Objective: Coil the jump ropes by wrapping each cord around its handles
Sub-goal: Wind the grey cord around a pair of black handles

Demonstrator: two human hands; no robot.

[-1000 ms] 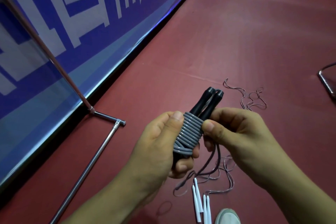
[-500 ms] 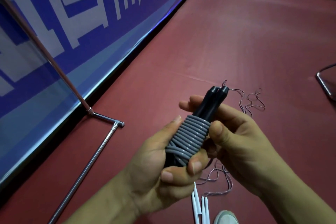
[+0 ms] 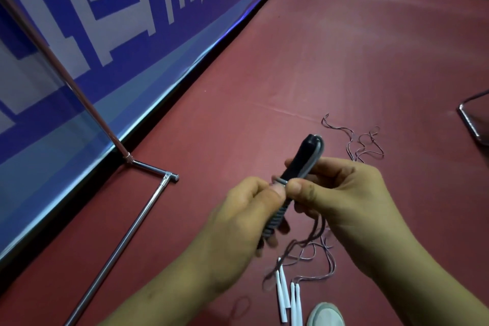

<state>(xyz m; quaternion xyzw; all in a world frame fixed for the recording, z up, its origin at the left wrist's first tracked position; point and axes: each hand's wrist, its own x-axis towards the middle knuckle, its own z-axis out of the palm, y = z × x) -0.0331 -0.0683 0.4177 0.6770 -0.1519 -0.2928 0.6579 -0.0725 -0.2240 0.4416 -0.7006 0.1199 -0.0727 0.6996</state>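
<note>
Two black jump-rope handles [image 3: 300, 160] are held together, tips pointing up and away. A grey cord [image 3: 275, 217] is coiled round their lower part, and one strand runs up over the tips. My left hand [image 3: 246, 217] grips the coiled lower part, thumb pressed near the top turn. My right hand [image 3: 341, 198] holds the handles from the right, thumb and fingers pinching the cord against them. On the red floor below lie white handles [image 3: 287, 296] with thin reddish cords [image 3: 365, 140] trailing loosely.
A chrome stand [image 3: 124, 230] with a slanted pole stands left, in front of a blue banner [image 3: 105, 34]. A dark metal frame [image 3: 473, 124] shows at the right edge. A light shoe tip [image 3: 326, 315] is at the bottom.
The bundle has turned, so the grey coil is now mostly hidden by my left hand. A strand now runs up over the handle tips, and my right thumb has moved onto the top turn.
</note>
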